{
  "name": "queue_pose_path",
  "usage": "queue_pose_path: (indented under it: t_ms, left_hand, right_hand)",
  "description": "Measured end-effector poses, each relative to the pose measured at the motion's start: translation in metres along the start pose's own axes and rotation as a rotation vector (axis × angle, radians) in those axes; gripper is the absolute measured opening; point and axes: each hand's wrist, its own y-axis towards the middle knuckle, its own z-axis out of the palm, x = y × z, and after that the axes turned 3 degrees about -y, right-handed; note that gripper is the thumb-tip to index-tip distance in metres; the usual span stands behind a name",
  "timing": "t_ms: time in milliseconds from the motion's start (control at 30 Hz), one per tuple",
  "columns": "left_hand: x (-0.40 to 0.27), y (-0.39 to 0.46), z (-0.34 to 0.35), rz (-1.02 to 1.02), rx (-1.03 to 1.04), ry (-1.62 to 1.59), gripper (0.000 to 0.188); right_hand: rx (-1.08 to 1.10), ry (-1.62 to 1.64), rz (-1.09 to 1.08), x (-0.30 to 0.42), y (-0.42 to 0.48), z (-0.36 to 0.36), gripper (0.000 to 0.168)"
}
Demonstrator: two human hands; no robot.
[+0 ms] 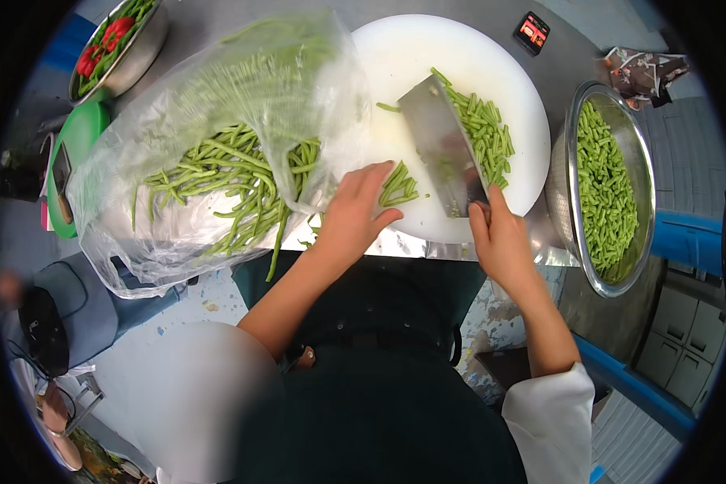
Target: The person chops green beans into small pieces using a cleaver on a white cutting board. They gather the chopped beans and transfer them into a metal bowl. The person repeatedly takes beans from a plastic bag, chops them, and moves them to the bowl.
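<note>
My right hand (pixel 501 242) grips a broad Chinese-style cleaver (pixel 438 142), its blade tilted over a round white cutting board (pixel 387 45). Along the blade's right side lies a pile of cut green beans (pixel 490 136). With fingers and thumb around it, my left hand (pixel 354 212) holds a small bunch of green beans (pixel 399 187) on the board, left of the blade. The bunch's left ends are hidden under the fingers. Left of that hand, a clear plastic bag (pixel 333 78) lies open with long whole beans (pixel 236 166) spilling towards the table's front edge.
At right stands a metal colander (pixel 581 242) full of cut beans. A phone (pixel 531 33) lies behind the board. A steel bowl (pixel 136 63) with red peppers sits back left, near a green board (pixel 85 130) bearing a knife (pixel 62 181). Another person's arm (pixel 54 411) shows lower left.
</note>
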Motion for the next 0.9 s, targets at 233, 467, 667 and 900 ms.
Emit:
queue_pose_path:
  t_ms: [233,467,667,900]
  left_hand:
    - [0.01,-0.011,-0.002,0.091,-0.088,0.071,0.036]
    - [0.01,-0.003,0.01,0.074,-0.054,0.122,0.018]
    - [0.006,-0.002,0.015,0.059,-0.098,0.122,0.014]
    - [0.005,0.004,0.033,0.021,-0.017,0.061,0.053]
  right_hand:
    - [0.098,-0.174,-0.141,0.014,-0.056,-0.008,0.021]
    - [0.203,-0.285,-0.098,0.021,-0.047,0.02,0.02]
    - [0.098,-0.109,-0.062,-0.009,-0.037,0.004,0.022]
    - [-0.088,0.019,0.009,-0.02,-0.068,-0.041,0.021]
